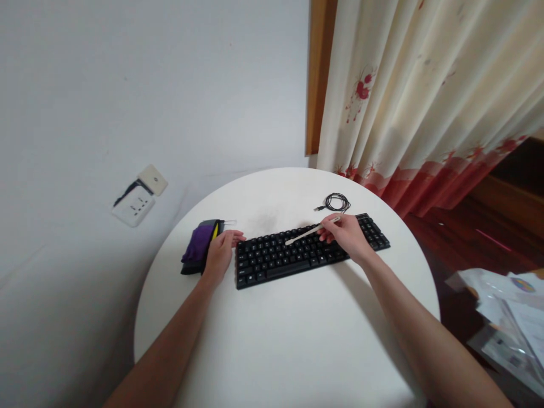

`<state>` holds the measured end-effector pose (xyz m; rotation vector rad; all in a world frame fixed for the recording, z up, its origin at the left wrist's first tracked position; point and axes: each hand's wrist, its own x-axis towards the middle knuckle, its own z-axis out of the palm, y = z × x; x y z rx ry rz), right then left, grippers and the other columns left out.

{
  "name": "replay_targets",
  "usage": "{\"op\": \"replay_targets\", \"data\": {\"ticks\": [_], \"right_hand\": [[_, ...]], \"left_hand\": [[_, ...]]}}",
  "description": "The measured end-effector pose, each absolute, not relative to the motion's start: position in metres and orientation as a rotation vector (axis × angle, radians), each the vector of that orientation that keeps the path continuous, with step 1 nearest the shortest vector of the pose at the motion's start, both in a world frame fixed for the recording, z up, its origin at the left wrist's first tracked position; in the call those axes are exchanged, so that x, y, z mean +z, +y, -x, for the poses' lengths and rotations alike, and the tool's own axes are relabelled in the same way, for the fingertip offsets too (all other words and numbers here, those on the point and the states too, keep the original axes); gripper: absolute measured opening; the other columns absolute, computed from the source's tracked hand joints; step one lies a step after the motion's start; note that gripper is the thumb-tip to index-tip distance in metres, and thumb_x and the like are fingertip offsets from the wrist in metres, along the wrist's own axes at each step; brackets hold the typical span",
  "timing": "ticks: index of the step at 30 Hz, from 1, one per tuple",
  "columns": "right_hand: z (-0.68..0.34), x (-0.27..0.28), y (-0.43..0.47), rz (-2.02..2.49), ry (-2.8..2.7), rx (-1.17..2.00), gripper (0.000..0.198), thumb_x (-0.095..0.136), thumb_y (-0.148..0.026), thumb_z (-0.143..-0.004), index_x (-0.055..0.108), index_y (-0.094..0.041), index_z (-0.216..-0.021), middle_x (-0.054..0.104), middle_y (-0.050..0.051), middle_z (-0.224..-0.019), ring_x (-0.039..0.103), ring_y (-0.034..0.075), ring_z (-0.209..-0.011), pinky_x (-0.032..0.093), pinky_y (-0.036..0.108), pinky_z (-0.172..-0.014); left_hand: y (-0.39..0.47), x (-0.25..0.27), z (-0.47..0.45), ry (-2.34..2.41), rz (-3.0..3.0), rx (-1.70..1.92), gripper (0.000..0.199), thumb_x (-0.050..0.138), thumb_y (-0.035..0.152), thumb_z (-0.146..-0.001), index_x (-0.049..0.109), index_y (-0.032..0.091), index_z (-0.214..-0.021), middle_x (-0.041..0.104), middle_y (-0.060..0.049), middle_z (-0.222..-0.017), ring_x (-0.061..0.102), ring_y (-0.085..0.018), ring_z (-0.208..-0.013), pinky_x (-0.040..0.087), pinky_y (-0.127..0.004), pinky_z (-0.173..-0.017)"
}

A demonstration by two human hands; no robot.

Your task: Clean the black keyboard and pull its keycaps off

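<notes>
The keyboard (276,259) is being partly hidden by the right hand (345,233), pinching a brush (311,232). At the keyboard's left edge, the left hand (220,253) is being held, fingers extended.

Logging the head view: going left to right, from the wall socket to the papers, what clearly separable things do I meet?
Socket → purple cloth → left hand → keyboard → papers.

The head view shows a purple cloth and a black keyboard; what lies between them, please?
In the head view, the left hand lies between the purple cloth and the black keyboard, with a yellow strip beside the cloth.
</notes>
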<state>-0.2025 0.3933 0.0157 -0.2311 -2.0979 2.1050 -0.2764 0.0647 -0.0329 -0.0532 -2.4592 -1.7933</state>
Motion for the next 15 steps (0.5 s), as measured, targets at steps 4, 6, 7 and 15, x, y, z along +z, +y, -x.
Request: {"op": "replay_targets", "data": {"ticks": [4,6,7,15], "right_hand": [[0.205,0.015,0.406,0.358,-2.158,2.014,0.009,0.064,-0.021,-0.078,0.064,-0.014,-0.074,0.072,0.008,-0.065,0.065,0.014,-0.05,0.045,0.02,-0.041],[0.205,0.017,0.42,0.448,-2.175,1.969,0.006,0.063,-0.018,-0.077,0.064,-0.013,-0.074,0.072,0.009,-0.065,0.065,0.014,-0.049,0.044,0.019,-0.041],[0.205,0.019,0.428,0.489,-2.18,1.942,0.005,0.063,-0.017,-0.076,0.064,-0.013,-0.074,0.072,0.009,-0.065,0.064,0.014,-0.049,0.043,0.019,-0.04],[0.2,0.029,0.466,0.622,-2.041,1.79,0.005,0.063,-0.018,-0.071,0.062,-0.015,-0.068,0.067,0.005,-0.055,0.055,0.01,-0.041,0.033,0.018,-0.036]], "left_hand": [[0.064,-0.034,0.276,-2.461,0.055,-1.791,0.038,0.047,0.046,-0.085,0.068,0.014,-0.087,0.072,-0.009,-0.082,0.068,-0.024,-0.081,0.052,-0.037,-0.08],[0.064,-0.033,0.276,-2.461,0.054,-1.785,0.037,0.047,0.045,-0.085,0.068,0.014,-0.087,0.073,-0.009,-0.082,0.068,-0.024,-0.081,0.052,-0.037,-0.08],[0.065,-0.033,0.275,-2.459,0.052,-1.782,0.037,0.047,0.045,-0.085,0.067,0.014,-0.086,0.073,-0.009,-0.082,0.068,-0.024,-0.081,0.052,-0.037,-0.08],[0.065,-0.032,0.274,-2.464,0.059,-1.766,0.039,0.047,0.047,-0.085,0.068,0.014,-0.087,0.073,-0.009,-0.083,0.069,-0.024,-0.082,0.053,-0.037,-0.08]]}}
